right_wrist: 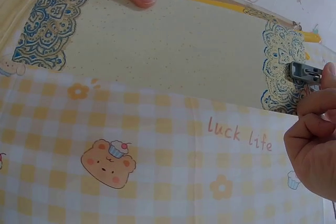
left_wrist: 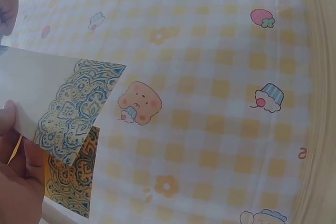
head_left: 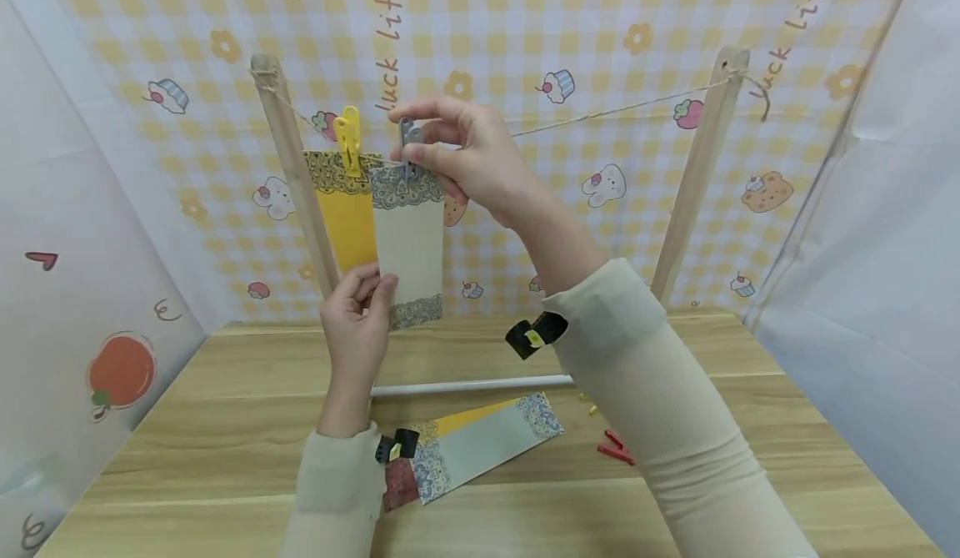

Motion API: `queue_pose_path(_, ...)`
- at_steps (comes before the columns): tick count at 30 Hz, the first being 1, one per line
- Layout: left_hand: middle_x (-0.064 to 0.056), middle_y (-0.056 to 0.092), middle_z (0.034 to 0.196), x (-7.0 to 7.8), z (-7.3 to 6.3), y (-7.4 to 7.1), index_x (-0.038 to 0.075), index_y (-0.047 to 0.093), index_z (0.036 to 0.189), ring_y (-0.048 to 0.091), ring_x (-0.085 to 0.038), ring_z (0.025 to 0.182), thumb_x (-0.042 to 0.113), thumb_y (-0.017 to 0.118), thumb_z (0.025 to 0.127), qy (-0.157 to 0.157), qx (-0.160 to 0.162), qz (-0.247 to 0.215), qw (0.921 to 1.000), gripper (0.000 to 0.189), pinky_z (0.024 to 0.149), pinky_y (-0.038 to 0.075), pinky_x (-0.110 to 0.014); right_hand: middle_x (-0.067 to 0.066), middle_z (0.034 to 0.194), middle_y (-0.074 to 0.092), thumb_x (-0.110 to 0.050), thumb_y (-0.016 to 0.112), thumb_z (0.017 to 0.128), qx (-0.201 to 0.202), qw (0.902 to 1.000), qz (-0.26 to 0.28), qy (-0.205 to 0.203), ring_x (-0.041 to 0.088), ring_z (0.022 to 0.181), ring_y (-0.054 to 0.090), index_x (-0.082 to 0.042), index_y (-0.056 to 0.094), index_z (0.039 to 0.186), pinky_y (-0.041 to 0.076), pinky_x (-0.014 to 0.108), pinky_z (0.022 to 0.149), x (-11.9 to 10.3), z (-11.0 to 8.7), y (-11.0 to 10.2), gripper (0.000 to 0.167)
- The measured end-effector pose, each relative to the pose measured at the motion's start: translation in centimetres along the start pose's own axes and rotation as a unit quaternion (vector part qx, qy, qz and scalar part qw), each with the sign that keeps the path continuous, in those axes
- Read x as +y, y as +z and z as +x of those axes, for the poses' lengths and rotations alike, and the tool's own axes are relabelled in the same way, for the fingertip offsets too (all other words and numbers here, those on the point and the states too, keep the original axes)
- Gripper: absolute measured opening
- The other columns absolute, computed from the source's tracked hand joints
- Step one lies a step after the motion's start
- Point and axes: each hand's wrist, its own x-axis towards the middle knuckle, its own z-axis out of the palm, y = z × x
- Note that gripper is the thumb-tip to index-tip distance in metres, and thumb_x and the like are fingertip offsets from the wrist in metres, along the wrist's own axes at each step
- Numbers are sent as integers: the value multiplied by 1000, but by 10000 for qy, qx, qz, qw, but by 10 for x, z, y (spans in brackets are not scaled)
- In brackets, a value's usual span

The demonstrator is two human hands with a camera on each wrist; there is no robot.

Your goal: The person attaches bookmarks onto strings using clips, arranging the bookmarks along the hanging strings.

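A cream card (head_left: 408,245) with blue lace-patterned ends hangs upright at the twine (head_left: 600,114). My left hand (head_left: 356,308) pinches its lower left edge, thumb in front. At the card's top edge, my right hand (head_left: 472,153) pinches a grey clothespin (head_left: 410,137); in the right wrist view the clothespin's jaws (right_wrist: 302,72) overlap the patterned end. Just left and partly behind hangs a yellow card (head_left: 345,224), held on the twine by a yellow clothespin (head_left: 349,137).
Two wooden posts (head_left: 294,166) carry the twine, with a white rod (head_left: 472,385) low between them. On the wooden table (head_left: 225,424) lie a pale blue-grey card (head_left: 487,441), yellow and dark red cards under it, and a red clothespin (head_left: 617,449). A checked cloth hangs behind.
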Motion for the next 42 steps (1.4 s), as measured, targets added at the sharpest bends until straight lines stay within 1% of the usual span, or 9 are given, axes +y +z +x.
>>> queue_pose_path(7, -30, 71, 88, -3, -1, -4, -13, 66, 101, 57, 3, 63, 0, 67, 92, -330, -331, -37, 9989, 16, 58, 43, -9, 15, 116, 72, -3, 62, 96, 24, 9999, 16, 110, 16, 39, 44, -9, 58, 136, 45, 28, 40, 4, -4, 1, 41)
queue_pose_path(13, -26, 73, 94, -5, -5, -10, -7, 68, 104, 62, 5, 73, 3, 67, 93, -745, -551, 139, 9956, 16, 61, 47, -11, 12, 128, 65, -5, 64, 95, 301, 9992, 217, 173, 18, 45, 55, -9, 57, 138, 46, 25, 45, 4, -10, 0, 44)
queue_pose_path(16, -25, 73, 93, -8, -7, -12, -4, 69, 105, 64, 5, 78, 7, 67, 94, -812, -662, 188, 9943, 16, 61, 47, -13, 9, 130, 65, -6, 65, 95, 468, 9985, 219, 168, 17, 50, 60, -11, 57, 138, 47, 25, 49, 2, -15, -3, 43)
queue_pose_path(23, -22, 73, 92, -14, -18, -17, 0, 71, 103, 67, 1, 80, 11, 64, 97, -972, -947, 185, 9906, 15, 51, 42, -15, 7, 129, 67, -9, 65, 95, 637, 9975, 282, -119, 17, 58, 66, -10, 60, 134, 50, 29, 66, 2, -30, -16, 39)
queue_pose_path(27, -21, 74, 91, -17, -25, -21, 1, 71, 103, 66, 1, 80, 11, 64, 97, -1052, -1061, 303, 9883, 14, 52, 43, -16, 6, 125, 69, -8, 66, 95, 707, 9968, 347, -115, 19, 60, 66, -9, 63, 128, 47, 29, 66, 1, -41, -24, 34)
queue_pose_path(31, -17, 75, 91, -18, -31, -26, 4, 72, 102, 66, 1, 80, 12, 66, 96, -1274, -1241, 637, 9820, 12, 58, 47, -17, 5, 118, 71, -8, 65, 95, 753, 9967, 284, -39, 20, 60, 65, -9, 65, 124, 45, 27, 66, 6, -55, -32, 29)
queue_pose_path(34, -14, 76, 93, -18, -34, -31, 6, 73, 102, 66, 1, 81, 13, 66, 96, -1432, -1386, 816, 9765, 12, 59, 47, -17, 0, 113, 73, -10, 65, 95, 800, 9966, 151, 86, 18, 61, 66, -10, 67, 121, 44, 28, 67, 15, -65, -40, 26)
queue_pose_path(38, -13, 76, 95, -19, -39, -36, 5, 73, 103, 67, -2, 81, 15, 65, 97, -1472, -1612, 987, 9709, 14, 58, 47, -18, -6, 111, 73, -13, 64, 97, 793, 9960, -146, 376, 14, 65, 67, -11, 66, 122, 44, 30, 71, 27, -79, -50, 25)
queue_pose_path(42, -10, 77, 96, -20, -45, -38, 6, 71, 104, 69, -10, 85, 17, 64, 98, -1625, -1977, 1268, 9583, 15, 64, 48, -19, -10, 112, 73, -17, 64, 98, 722, 9940, -480, 664, 13, 71, 67, -13, 66, 123, 44, 32, 75, 41, -94, -63, 26)
